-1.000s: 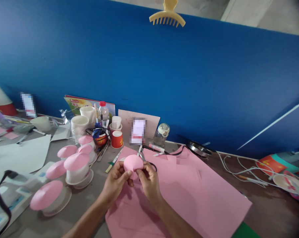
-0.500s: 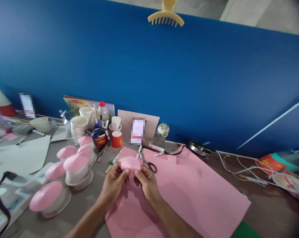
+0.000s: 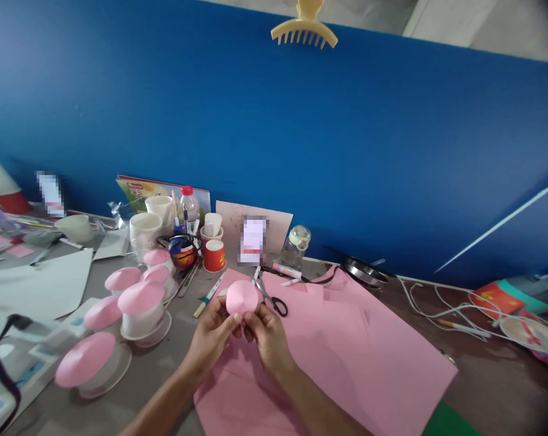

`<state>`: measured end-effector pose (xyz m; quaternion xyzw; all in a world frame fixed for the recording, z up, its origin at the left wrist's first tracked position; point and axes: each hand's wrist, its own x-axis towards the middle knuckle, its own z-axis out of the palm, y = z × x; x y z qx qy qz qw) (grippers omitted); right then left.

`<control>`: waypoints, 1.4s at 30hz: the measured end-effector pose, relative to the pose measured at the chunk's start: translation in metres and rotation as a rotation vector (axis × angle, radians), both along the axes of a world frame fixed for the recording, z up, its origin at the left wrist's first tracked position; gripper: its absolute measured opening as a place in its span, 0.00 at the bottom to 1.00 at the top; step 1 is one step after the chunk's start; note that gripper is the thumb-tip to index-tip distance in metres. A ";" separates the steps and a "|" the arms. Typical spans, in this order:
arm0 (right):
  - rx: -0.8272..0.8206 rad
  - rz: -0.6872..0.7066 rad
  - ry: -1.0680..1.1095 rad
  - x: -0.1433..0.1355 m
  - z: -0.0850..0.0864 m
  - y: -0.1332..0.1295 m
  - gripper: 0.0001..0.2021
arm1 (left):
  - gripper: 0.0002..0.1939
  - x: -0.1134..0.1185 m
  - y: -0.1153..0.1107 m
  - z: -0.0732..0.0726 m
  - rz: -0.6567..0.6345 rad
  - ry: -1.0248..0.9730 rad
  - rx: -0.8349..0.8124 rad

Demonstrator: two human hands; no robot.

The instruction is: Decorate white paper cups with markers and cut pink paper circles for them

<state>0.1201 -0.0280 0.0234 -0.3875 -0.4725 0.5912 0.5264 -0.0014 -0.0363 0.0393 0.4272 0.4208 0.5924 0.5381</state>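
Head view: we are pinching a paper cone (image 3: 242, 297) with our left hand (image 3: 214, 330) and right hand (image 3: 265, 332) above pink sheets (image 3: 369, 363).

head cam: on the wearer's head, only view
blue partition (image 3: 274, 133): straight ahead, upper half
desk (image 3: 505, 381): looked down on, pretty close

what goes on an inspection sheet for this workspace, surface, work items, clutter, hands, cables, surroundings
Surface: table, partly covered by pink sheets.
Work items: pink paper cone, held up; scissors lying on the sheets; pink-topped white cups standing at left.
Clutter: red cup and glass jar toward the back.
Hands: left hand and right hand both grip the cone.
Cables: white cables loosely looped at right.
Surroundings: blue partition behind; yellow claw clip at its top.
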 end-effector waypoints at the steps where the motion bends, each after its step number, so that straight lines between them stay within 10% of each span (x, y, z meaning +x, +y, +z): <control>1: 0.005 -0.003 0.004 0.000 0.001 0.000 0.11 | 0.18 0.000 0.000 0.000 -0.017 0.001 -0.005; 29: -0.167 0.046 0.433 0.017 0.016 0.012 0.13 | 0.20 -0.003 -0.001 0.002 -0.114 0.099 -0.111; 42: -0.015 -0.026 0.257 0.017 0.012 0.014 0.21 | 0.14 -0.002 -0.005 -0.006 -0.357 -0.399 -0.241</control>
